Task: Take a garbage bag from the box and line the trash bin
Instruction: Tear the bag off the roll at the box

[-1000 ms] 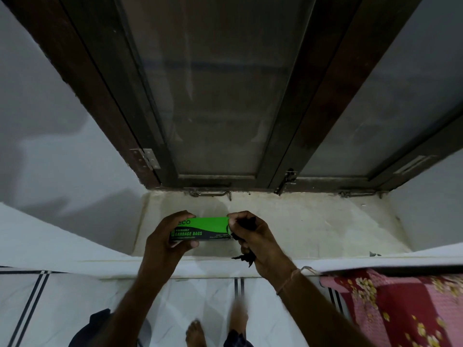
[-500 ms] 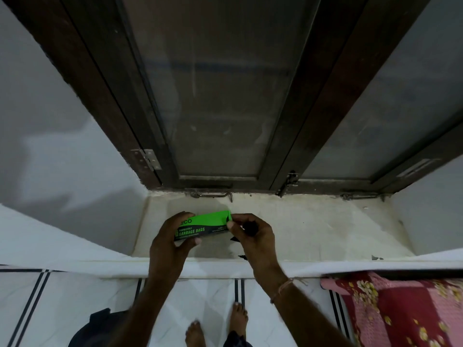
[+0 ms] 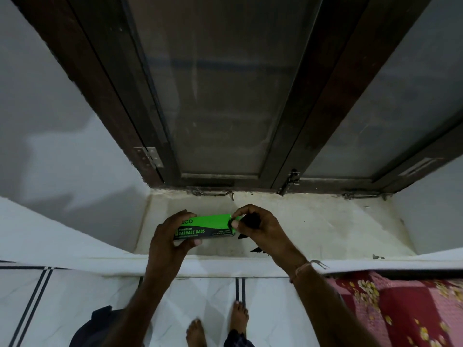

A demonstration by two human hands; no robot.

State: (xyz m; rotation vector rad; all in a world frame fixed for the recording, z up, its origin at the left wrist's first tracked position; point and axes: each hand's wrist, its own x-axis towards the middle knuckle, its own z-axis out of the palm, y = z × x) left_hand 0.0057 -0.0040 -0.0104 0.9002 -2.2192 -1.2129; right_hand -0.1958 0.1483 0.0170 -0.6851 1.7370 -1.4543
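Centrally, held above the window sill [image 3: 325, 229]: one box [image 3: 205, 227], long and narrow, lying level with its long side across the view. The upper face is bright green and the lower band black, printed "GARBAGE BAGS" in green with smaller lines too fine to read.

Left hand [image 3: 167, 242]: curled round the box's left end, fingers over the top edge and thumb beneath.

Right hand [image 3: 263, 229]: thumb and forefinger pinched together at the box's right end. The other fingers are folded over a bunch of black film, the garbage bag [image 3: 250, 220]. Two pointed scraps of it stick out below the palm. Whether the bag is wholly free of the box cannot be told. A thin thread band [image 3: 304, 266] circles the wrist.

Sill: pale stone, stained and scuffed, recessed between grey walls.

Behind it: dark wooden window frame [image 3: 295, 136] with frosted panes. Fittings are a metal hinge [image 3: 149, 157] at the left, a hook latch [image 3: 215, 194] lying along the base, and a bolt [image 3: 292, 180] at the middle post.

Below the sill: white floor tiles [image 3: 270, 309] with dark stripes and the person's bare feet [image 3: 238, 319].

Lower right: red and pink floral cloth [image 3: 400, 309].
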